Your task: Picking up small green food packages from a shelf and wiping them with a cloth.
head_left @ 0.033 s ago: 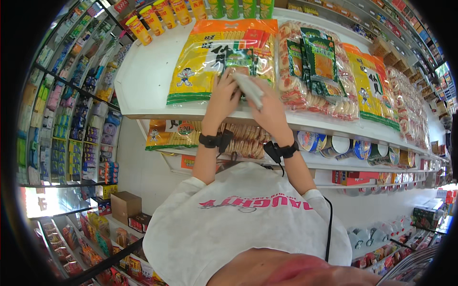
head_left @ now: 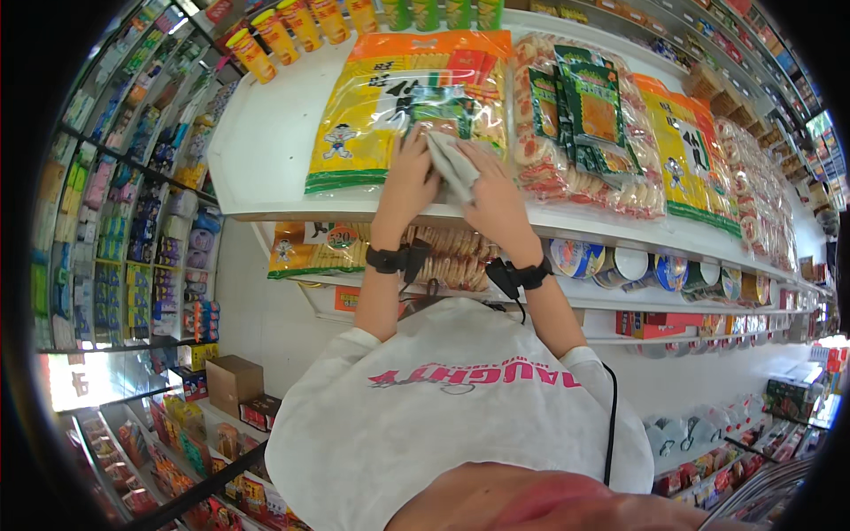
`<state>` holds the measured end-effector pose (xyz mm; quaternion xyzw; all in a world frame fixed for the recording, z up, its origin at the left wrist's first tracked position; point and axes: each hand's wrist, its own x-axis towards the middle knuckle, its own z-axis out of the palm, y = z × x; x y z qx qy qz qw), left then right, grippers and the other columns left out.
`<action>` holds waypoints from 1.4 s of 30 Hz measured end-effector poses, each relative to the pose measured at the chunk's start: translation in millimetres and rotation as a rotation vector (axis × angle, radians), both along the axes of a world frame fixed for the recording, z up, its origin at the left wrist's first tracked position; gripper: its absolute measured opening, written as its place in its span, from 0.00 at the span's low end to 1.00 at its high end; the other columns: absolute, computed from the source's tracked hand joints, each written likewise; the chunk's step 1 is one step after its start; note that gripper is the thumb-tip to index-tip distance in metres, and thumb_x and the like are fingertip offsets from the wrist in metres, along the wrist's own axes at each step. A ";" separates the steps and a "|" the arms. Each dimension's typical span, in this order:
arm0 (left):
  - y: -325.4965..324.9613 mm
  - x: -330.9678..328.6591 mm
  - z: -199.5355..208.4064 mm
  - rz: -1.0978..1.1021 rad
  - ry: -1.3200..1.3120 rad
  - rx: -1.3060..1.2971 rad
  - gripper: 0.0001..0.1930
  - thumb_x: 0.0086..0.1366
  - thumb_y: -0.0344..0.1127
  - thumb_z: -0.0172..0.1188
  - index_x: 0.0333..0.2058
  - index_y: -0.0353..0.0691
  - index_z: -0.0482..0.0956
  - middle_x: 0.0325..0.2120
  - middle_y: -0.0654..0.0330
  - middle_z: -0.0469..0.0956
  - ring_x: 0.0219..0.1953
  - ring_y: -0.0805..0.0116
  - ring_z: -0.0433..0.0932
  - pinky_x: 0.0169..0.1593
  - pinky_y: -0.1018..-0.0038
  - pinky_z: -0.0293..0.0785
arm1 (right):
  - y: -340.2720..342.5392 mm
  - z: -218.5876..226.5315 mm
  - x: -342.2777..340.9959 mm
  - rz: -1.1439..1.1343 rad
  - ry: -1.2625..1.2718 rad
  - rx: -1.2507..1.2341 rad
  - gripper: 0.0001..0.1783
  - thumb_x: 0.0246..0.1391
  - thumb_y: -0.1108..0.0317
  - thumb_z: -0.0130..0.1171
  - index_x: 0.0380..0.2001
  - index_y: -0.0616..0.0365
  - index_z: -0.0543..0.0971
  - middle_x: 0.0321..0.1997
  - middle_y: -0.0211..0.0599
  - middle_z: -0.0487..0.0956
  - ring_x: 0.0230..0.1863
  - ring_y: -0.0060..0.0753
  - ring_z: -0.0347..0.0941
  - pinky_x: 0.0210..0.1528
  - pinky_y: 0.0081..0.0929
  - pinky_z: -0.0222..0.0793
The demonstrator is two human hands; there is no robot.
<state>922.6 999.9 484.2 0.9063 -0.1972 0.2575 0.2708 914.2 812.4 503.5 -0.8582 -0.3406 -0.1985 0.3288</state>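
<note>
A light grey cloth (head_left: 453, 166), folded and crumpled, lies between my hands over the lower part of a large yellow snack bag (head_left: 354, 115). My right hand (head_left: 498, 193) grips the cloth, its fingers laid along the upper face. Beside it, my left hand (head_left: 407, 184) has its fingers closed at the lower left edge of a small green packet (head_left: 443, 104) that lies on the yellow bag. The fingertips of my left hand are partly hidden. Both hands are over the front part of a white shelf (head_left: 257, 168).
Right of my hands, several green packets (head_left: 595, 102) lie on a clear bag of wrapped snacks (head_left: 540, 164). Another yellow bag (head_left: 682, 168) is farther right. Yellow tubes (head_left: 274, 37) and green tubes (head_left: 456, 13) line the back. Cans (head_left: 580, 259) stand on the shelf below.
The cloth has spread flatter, with more of its face showing. My right hand has turned flatter over it, and my left hand has stayed near the green packet.
</note>
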 end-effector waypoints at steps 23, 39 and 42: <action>-36.9 -11.1 14.1 -0.085 0.066 -0.314 0.15 0.69 0.27 0.54 0.53 0.35 0.77 0.56 0.46 0.73 0.62 0.46 0.69 0.64 0.60 0.65 | -103.0 34.1 22.8 -0.342 0.007 0.617 0.31 0.51 0.77 0.56 0.61 0.64 0.70 0.64 0.59 0.68 0.66 0.61 0.63 0.69 0.44 0.58; -114.0 -2.5 3.3 -0.443 0.131 -0.256 0.27 0.67 0.30 0.57 0.64 0.33 0.64 0.67 0.46 0.60 0.71 0.47 0.57 0.71 0.63 0.55 | -118.6 8.8 45.1 -0.615 -0.263 0.112 0.24 0.43 0.71 0.69 0.48 0.60 0.81 0.51 0.44 0.80 0.54 0.50 0.74 0.59 0.42 0.66; -113.7 -5.7 6.2 -0.423 0.181 -0.278 0.27 0.68 0.30 0.57 0.64 0.32 0.64 0.67 0.46 0.60 0.71 0.49 0.57 0.71 0.62 0.54 | -119.0 15.5 37.3 -0.569 -0.160 0.109 0.22 0.42 0.72 0.68 0.45 0.58 0.82 0.47 0.44 0.81 0.52 0.50 0.74 0.58 0.41 0.67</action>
